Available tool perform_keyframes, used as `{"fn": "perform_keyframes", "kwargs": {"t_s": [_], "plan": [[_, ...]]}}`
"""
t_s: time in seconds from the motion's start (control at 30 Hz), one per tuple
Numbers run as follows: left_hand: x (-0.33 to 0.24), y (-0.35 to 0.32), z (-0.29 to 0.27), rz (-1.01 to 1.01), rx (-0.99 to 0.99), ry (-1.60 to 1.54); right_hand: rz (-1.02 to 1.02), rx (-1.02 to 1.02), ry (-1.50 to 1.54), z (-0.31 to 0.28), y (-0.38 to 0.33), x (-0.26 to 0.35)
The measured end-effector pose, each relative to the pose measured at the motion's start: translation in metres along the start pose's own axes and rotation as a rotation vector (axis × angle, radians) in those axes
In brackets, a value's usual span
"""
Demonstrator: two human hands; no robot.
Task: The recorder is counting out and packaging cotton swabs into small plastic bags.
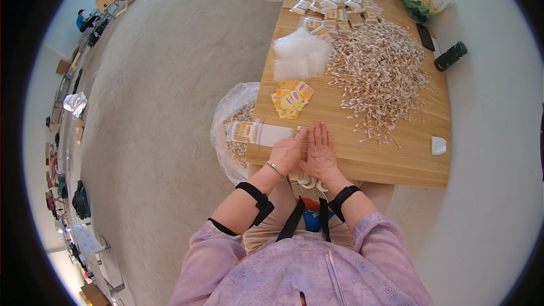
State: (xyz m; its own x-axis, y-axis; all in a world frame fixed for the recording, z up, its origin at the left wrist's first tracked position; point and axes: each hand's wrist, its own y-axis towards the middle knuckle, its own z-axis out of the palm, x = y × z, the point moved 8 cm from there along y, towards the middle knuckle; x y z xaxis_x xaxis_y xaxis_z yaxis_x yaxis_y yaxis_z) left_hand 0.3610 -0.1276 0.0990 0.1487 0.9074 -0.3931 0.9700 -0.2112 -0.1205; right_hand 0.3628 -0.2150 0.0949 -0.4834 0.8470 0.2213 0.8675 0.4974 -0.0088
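Wooden table (396,161), close to its front edge: left hand (286,153) and right hand (320,150) lying flat and open, side by side, gripping nothing. Small bunch of cotton swabs (303,135) tucked at the fingertips, pressed down. Looks like lining up the sticks. Filled clear packet (249,132) just beside, at the left edge. Big swab pile (379,68) farther back. Next calls for a soft, even pinch around the whole bunch.
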Motion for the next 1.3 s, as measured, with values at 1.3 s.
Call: {"fn": "perform_keyframes", "kwargs": {"t_s": [1.3], "plan": [[0.072, -0.026, 0.005, -0.283, -0.531, -1.392, 0.048, 0.025, 0.116, 0.016, -0.006, 0.054]]}}
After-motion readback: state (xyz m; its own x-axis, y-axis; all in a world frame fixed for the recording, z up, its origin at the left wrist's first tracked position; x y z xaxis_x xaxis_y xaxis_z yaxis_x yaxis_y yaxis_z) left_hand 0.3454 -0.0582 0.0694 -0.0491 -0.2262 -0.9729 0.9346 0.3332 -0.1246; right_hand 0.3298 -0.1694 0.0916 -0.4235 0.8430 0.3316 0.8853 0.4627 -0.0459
